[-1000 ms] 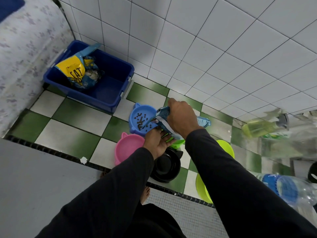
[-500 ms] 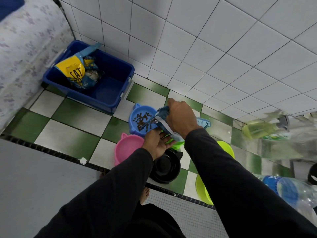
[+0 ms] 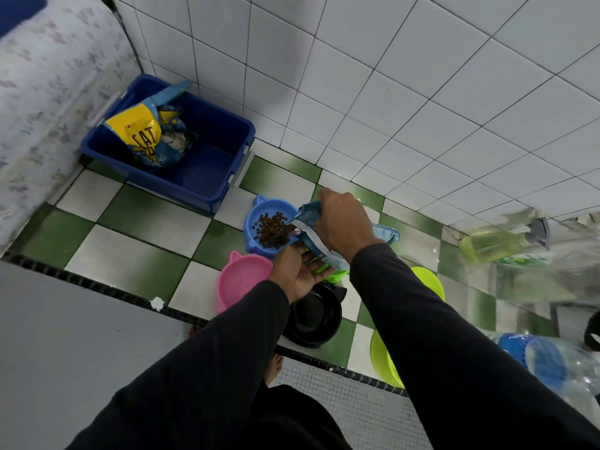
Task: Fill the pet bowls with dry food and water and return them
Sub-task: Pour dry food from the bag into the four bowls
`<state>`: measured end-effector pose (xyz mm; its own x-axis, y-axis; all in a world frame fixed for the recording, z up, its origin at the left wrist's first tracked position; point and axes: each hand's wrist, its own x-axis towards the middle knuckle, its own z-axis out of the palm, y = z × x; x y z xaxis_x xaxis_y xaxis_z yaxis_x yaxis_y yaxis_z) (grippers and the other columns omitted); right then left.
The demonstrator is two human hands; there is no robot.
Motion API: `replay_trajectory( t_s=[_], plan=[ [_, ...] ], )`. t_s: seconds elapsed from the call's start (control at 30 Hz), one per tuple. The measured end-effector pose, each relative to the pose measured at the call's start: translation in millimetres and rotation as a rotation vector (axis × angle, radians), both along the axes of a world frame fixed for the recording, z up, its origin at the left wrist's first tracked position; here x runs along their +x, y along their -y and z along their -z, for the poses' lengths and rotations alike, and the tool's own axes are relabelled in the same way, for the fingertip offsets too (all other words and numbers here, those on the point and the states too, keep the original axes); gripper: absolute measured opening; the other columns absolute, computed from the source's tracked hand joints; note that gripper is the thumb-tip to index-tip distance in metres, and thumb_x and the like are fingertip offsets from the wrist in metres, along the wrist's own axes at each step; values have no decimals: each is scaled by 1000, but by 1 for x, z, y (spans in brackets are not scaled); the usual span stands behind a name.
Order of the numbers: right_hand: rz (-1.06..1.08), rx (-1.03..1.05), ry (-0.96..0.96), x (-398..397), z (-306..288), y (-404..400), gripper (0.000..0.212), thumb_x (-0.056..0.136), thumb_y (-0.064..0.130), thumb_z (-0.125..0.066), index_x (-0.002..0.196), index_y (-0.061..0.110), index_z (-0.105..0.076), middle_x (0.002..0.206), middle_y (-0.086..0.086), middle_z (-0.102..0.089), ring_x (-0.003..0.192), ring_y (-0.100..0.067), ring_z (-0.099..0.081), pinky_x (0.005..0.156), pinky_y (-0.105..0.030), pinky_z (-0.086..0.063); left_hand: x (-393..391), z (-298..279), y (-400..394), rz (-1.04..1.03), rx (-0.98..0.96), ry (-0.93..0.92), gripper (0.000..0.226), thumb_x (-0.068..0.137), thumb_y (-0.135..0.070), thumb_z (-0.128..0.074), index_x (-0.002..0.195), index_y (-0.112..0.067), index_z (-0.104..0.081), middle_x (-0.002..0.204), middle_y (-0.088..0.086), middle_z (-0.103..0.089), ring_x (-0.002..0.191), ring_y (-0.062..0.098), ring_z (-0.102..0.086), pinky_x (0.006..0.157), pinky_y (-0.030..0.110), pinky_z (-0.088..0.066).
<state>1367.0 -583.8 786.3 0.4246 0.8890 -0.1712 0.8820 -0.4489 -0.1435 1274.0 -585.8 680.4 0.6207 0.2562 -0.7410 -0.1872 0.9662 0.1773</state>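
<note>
Fingers (image 3: 328, 203) grip tilted food bag (image 3: 310, 233); mouth over blue bowl (image 3: 259, 219).

Green and white checks cover the floor (image 3: 136, 241), and the wall (image 3: 389, 92) is plain white tile. Brown kibble (image 3: 271, 230) fills a blue bowl (image 3: 251, 222) beside a pink bowl (image 3: 242, 282), a black bowl (image 3: 315, 315) and lime-green bowls (image 3: 428, 280). A yellow-and-blue bag (image 3: 146, 136) sits in the dark blue bin (image 3: 207, 164).

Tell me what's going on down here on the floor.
A person is pouring dry food from a blue food bag into the blue bowl, which now holds a pile of kibble. The right hand grips the bag from above; the left hand supports it from below. The pink bowl and black bowl beside it are empty.
</note>
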Motion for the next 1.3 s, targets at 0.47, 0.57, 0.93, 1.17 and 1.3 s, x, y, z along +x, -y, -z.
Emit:
replay_trajectory(
  t_s=[0.47,0.57,0.93,1.17,1.3],
  plan=[
    [19,9,-35,2,1,-5,25,92,18,-62,114,5,-57,103,-20,-66,89,-37,-63,65,-37,-46,1,2,-5,-27,-3,-21,23,106,-17,-45,108,-12,-67,118,17,-70,108,34,-65,101,53,-48],
    [14,13,-35,1,2,-7,24,92,17,-61,113,5,-58,103,-21,-67,89,-37,-64,68,-39,-49,1,4,-6,-30,-16,-33,24,106,-18,-43,108,-12,-66,116,15,-70,109,34,-65,98,53,-49],
    [24,42,-45,3,4,-8,21,92,16,-61,110,5,-58,101,-21,-67,88,-38,-64,69,-43,-53,3,4,-10,-13,-41,-34,28,104,-22,-44,123,-13,-63,129,15,-68,119,34,-62,88,51,-51],
    [42,73,-83,5,4,-2,20,91,16,-63,105,3,-57,99,-23,-66,85,-38,-61,64,-39,-46,5,5,-8,-6,-20,-65,33,105,-25,-47,130,-13,-64,128,13,-69,118,33,-63,95,50,-49],
    [77,88,-114,7,2,3,17,90,15,-62,102,4,-57,99,-23,-66,87,-40,-62,65,-39,-45,6,7,-6,3,-3,-88,34,107,-29,-44,131,-14,-62,133,14,-67,122,34,-61,103,52,-45]
  ],
)
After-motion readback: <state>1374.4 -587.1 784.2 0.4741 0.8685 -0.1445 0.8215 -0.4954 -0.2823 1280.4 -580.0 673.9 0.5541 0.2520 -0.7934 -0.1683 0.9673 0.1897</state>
